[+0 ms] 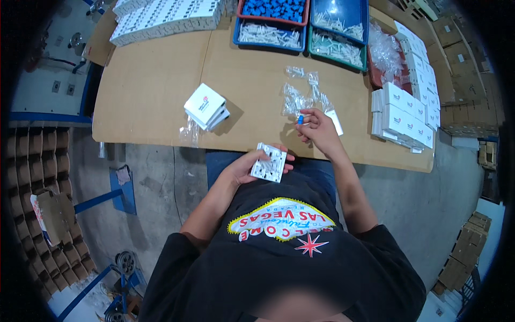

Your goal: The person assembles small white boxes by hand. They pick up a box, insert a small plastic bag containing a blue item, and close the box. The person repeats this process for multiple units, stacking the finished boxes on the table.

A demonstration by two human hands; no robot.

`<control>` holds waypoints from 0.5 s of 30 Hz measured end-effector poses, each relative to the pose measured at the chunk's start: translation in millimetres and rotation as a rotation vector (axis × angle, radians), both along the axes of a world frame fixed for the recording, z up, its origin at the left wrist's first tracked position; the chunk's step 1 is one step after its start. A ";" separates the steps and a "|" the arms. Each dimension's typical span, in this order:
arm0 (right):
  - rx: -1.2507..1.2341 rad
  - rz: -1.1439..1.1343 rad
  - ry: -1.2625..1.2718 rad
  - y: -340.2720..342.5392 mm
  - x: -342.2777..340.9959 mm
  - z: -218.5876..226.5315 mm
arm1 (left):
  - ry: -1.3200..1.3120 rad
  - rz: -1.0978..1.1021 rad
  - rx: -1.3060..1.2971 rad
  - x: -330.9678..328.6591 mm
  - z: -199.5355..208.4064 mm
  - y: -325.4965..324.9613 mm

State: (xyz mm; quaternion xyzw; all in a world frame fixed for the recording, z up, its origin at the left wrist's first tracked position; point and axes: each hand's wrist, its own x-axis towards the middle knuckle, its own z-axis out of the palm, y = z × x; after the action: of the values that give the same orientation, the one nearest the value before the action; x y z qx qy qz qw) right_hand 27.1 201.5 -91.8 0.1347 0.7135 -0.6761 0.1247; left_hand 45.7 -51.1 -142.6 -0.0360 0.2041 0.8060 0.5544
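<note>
Close to my body, just off the table's near edge, my left hand (248, 164) is closed on a white square plate (275, 170) with dark markings. The thumb presses what looks like a small clear bag of white parts against it. Over the near edge, my right hand (323, 134) pinches a small blue piece (300, 119) between thumb and fingertips. Just beyond that hand lie several clear bags of small white parts (292, 100). A white flat piece (335, 122) shows partly behind the right hand.
On the cardboard-covered table (150, 91) stands a small stack of white square boxes (205, 104), clear bags (189, 132) beside it. Far back are bins of blue pieces (273, 9) and white parts (271, 35). White boxes (402, 115) and a red bin of clear bags (385, 56) stand right.
</note>
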 end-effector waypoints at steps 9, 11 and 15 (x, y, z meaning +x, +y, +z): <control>0.035 -0.018 0.307 16.2 -216.0 38.0 | 0.098 -0.017 -0.064 -7.6 6.3 -2.9; 0.249 -0.117 0.483 19.4 -241.8 70.8 | 0.064 0.016 -0.097 -6.9 8.4 -2.4; 0.336 0.060 0.620 -2.7 -224.6 59.0 | 0.010 0.300 -0.028 -5.1 -3.3 -7.6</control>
State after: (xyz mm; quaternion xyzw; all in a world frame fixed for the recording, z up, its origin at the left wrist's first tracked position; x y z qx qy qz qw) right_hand -197.5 198.8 -32.8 -0.0795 0.8223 -0.5542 -0.1018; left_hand 40.5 -58.7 -145.8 -0.0699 0.2103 0.8770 0.4264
